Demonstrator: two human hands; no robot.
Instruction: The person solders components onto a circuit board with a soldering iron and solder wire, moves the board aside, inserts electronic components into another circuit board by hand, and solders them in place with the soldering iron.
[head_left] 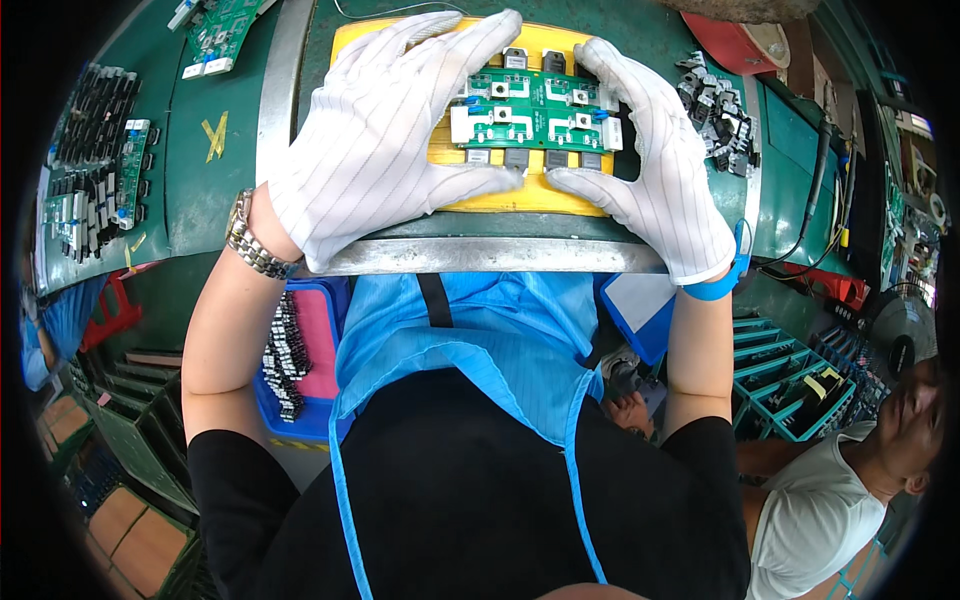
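A green circuit board (540, 112) with white blocks and small metal parts lies on a yellow plate (470, 203). Black-and-grey components (516, 160) stick out along its near and far edges. White striped gloves cover both hands. My left hand (385, 135) curves round the board's left end, thumb against the near components and index finger stretched past the far edge. Round the right end curls my right hand (660, 150), its thumb tip at the near components and its fingers by the far corner. The palms hide parts of the plate.
Loose black-and-silver components (718, 115) lie to the right, near a red bowl (740, 40). More circuit boards (222, 35) are at the upper left. A metal rail (500, 257) edges the bench. A blue bin (305, 410) stands below; a person (830, 490) is at the lower right.
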